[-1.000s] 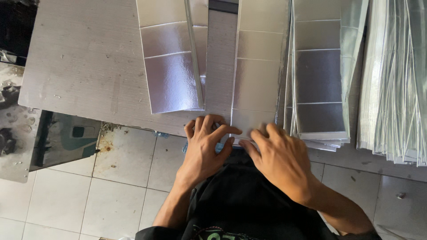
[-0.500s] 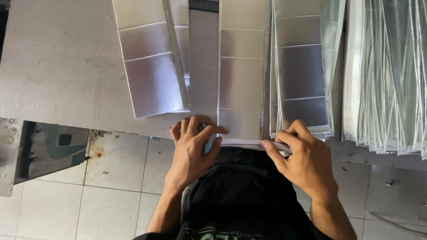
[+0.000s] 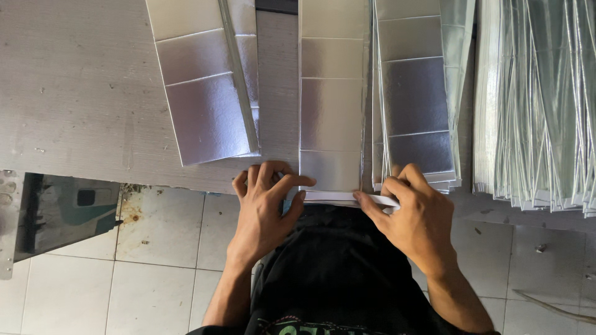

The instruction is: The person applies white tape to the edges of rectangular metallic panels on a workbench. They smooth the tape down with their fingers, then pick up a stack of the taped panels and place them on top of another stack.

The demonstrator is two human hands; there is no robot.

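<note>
Since half a second ago the right hand (image 3: 415, 214) has drawn a little further right along the near edge of the silver foil strip (image 3: 331, 99), and the white edge (image 3: 347, 197) under its thumb shows longer; the left hand (image 3: 266, 208) has hardly shifted. A second ago both hands sat close together over that same end.

The strip lies lengthwise on the grey desk (image 3: 74, 93), its near end overhanging the desk edge just above the person's black shirt (image 3: 335, 273). The left fingers (image 3: 292, 181) are curled together and press on the strip's near left corner. The right fingers (image 3: 372, 208) are clamped on the white edge, thumb on top, though whether that edge is a folded flap or a backing layer is hard to tell from here.

By count: two hands; one strip being worked; one foil stack (image 3: 208, 80) lying at a slant to the left, apart from the strip; one foil stack (image 3: 415, 99) just beside the strip on the right; and one fanned pile of folded foil pieces (image 3: 540, 105) at the far right. Below the desk are pale floor tiles (image 3: 155, 248).
</note>
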